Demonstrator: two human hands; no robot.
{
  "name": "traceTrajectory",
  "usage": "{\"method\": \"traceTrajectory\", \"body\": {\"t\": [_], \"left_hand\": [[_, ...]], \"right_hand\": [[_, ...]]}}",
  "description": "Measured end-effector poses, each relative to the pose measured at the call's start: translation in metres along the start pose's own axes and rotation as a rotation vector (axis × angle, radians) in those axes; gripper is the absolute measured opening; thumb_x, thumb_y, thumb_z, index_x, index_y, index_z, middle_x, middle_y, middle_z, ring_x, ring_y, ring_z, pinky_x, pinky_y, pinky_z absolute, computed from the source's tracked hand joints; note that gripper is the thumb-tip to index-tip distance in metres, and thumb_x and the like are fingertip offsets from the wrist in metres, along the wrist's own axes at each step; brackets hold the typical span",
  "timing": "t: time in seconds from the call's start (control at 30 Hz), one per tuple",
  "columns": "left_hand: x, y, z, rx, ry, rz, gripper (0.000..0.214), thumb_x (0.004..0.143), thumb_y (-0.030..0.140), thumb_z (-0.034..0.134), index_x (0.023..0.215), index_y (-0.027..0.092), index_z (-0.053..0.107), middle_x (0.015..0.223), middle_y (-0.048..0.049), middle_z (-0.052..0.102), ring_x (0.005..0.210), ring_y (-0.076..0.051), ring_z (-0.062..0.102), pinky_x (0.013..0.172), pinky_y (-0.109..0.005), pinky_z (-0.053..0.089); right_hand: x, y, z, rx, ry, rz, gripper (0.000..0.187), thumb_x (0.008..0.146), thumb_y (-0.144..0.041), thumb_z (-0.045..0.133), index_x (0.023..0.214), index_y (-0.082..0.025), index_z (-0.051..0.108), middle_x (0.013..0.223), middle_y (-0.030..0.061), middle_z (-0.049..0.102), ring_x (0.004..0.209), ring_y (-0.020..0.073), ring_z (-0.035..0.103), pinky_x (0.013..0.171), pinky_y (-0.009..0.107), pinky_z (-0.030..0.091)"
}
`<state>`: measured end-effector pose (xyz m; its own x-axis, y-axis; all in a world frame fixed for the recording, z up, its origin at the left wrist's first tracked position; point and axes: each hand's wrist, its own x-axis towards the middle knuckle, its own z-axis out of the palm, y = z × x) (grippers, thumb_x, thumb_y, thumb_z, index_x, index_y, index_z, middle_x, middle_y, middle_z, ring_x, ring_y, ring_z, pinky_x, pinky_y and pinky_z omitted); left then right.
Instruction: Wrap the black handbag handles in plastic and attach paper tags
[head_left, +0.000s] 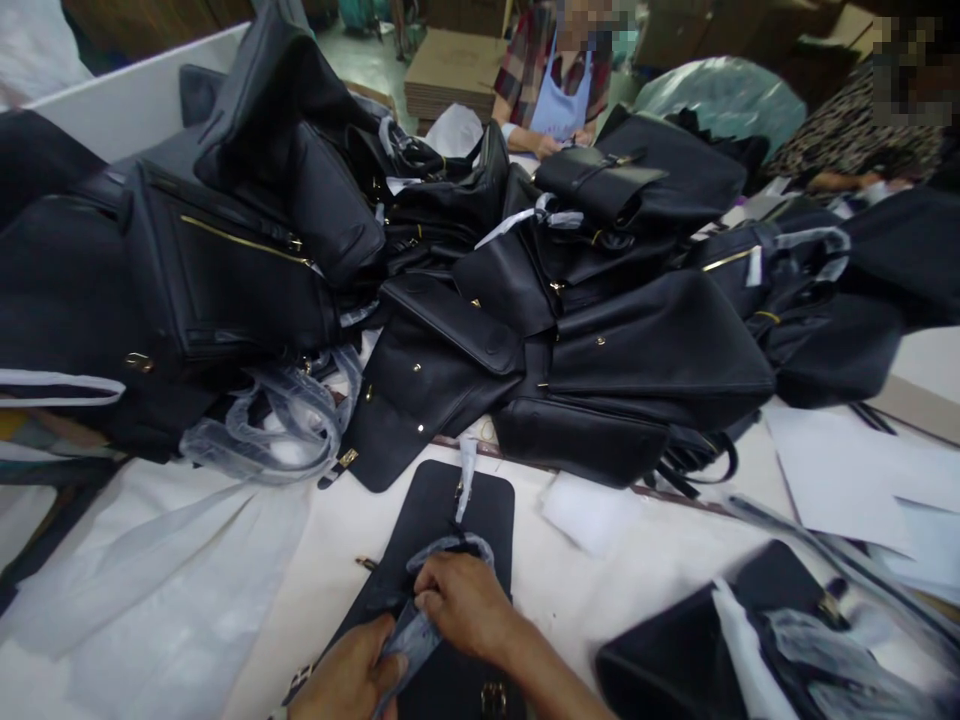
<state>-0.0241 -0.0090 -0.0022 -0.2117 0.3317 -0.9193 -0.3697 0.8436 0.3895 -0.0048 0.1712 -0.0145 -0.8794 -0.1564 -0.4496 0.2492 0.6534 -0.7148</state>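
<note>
Two hands, head view | left hand [351, 682] pinches plastic-wrapped black strap [417, 634] | right hand [465, 603] curls, fingertips clamping same strap | strap lies atop flat black leather bag [450, 500] on white table [600, 585] | heap of black leather handbags [600, 350] behind

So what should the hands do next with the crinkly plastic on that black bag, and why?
Probably tug the plastic wrap taut, I'd guess. It looks bunched between the hands: the left hand grips its lower end, the right hand pinches it higher up, over the flat black bag on the table.
</note>
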Motion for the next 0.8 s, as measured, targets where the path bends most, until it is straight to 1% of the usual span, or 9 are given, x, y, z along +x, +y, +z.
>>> {"method": "traceTrajectory", "body": {"t": [0.07,0.13,0.27,0.4,0.47,0.57,0.67,0.73,0.8], "left_hand": [[-0.002,0.003,0.003,-0.014,0.017,-0.002,0.035,0.08,0.051,0.044,0.092,0.019,0.047,0.054,0.0,0.06,0.042,-0.015,0.058,0.037,-0.02,0.038],[-0.005,0.008,0.005,-0.045,0.03,0.0,0.037,0.08,0.052,0.042,0.093,0.018,0.046,0.053,0.0009,0.059,0.039,-0.014,0.056,0.036,-0.02,0.036],[-0.01,0.014,0.007,-0.117,0.047,0.025,0.042,0.079,0.05,0.044,0.103,0.016,0.042,0.058,0.0007,0.06,0.038,-0.012,0.055,0.036,-0.019,0.035],[-0.005,0.01,0.008,-0.162,0.03,0.06,0.056,0.078,0.048,0.046,0.119,0.013,0.034,0.062,0.0005,0.062,0.04,-0.012,0.057,0.037,-0.02,0.037],[-0.001,0.006,0.009,-0.16,0.028,0.065,0.057,0.079,0.047,0.046,0.122,0.013,0.032,0.063,0.0006,0.062,0.041,-0.012,0.058,0.036,-0.02,0.038],[0.002,0.003,0.011,-0.159,0.027,0.077,0.052,0.082,0.039,0.044,0.124,0.012,0.03,0.065,0.0001,0.062,0.041,-0.012,0.058,0.036,-0.019,0.038],[0.001,0.005,0.011,-0.166,0.035,0.071,0.048,0.083,0.032,0.041,0.124,0.011,0.029,0.066,-0.0006,0.062,0.041,-0.012,0.058,0.036,-0.019,0.039],[-0.001,0.007,0.008,-0.18,0.047,0.058,0.046,0.083,0.031,0.042,0.123,0.011,0.031,0.064,-0.0003,0.062,0.04,-0.012,0.058,0.036,-0.019,0.038],[-0.003,0.008,0.004,-0.193,0.033,0.059,0.042,0.084,0.032,0.045,0.12,0.013,0.036,0.063,0.0001,0.062,0.04,-0.012,0.058,0.037,-0.02,0.039]], "right_hand": [[-0.001,-0.002,-0.002,0.0,-0.019,-0.003,0.018,0.078,-0.026,0.054,0.087,-0.022,0.069,0.092,0.0007,0.073,0.09,0.017,0.066,0.076,0.024,0.043],[-0.001,-0.006,-0.005,-0.057,-0.037,-0.009,0.017,0.078,-0.028,0.056,0.085,-0.021,0.07,0.091,0.0017,0.073,0.089,0.019,0.066,0.075,0.025,0.044],[0.0,-0.02,-0.007,-0.19,-0.064,-0.019,0.021,0.081,-0.023,0.051,0.082,-0.016,0.07,0.087,0.0065,0.073,0.086,0.0215,0.067,0.071,0.027,0.045],[0.002,-0.026,-0.005,-0.223,-0.073,-0.02,0.024,0.082,-0.021,0.047,0.082,-0.015,0.07,0.085,0.0092,0.073,0.083,0.0236,0.068,0.068,0.03,0.047],[0.003,-0.024,-0.004,-0.248,-0.077,-0.028,0.025,0.082,-0.02,0.045,0.082,-0.014,0.07,0.084,0.0108,0.073,0.082,0.0239,0.068,0.068,0.03,0.047],[0.004,-0.02,-0.004,-0.297,-0.087,-0.035,0.023,0.08,-0.018,0.047,0.085,-0.012,0.069,0.087,0.0131,0.072,0.082,0.0236,0.068,0.069,0.03,0.047],[0.006,-0.017,-0.004,-0.291,-0.08,-0.019,0.021,0.079,-0.018,0.048,0.084,-0.014,0.068,0.087,0.0104,0.072,0.082,0.0224,0.068,0.069,0.029,0.047],[0.008,-0.018,-0.004,-0.245,-0.068,-0.017,0.02,0.081,-0.018,0.048,0.083,-0.016,0.067,0.087,0.0072,0.072,0.084,0.0207,0.067,0.071,0.028,0.047],[0.006,-0.018,-0.005,-0.194,-0.084,-0.033,0.019,0.085,-0.019,0.048,0.086,-0.018,0.067,0.09,0.0038,0.072,0.089,0.0188,0.066,0.076,0.027,0.048]]}}
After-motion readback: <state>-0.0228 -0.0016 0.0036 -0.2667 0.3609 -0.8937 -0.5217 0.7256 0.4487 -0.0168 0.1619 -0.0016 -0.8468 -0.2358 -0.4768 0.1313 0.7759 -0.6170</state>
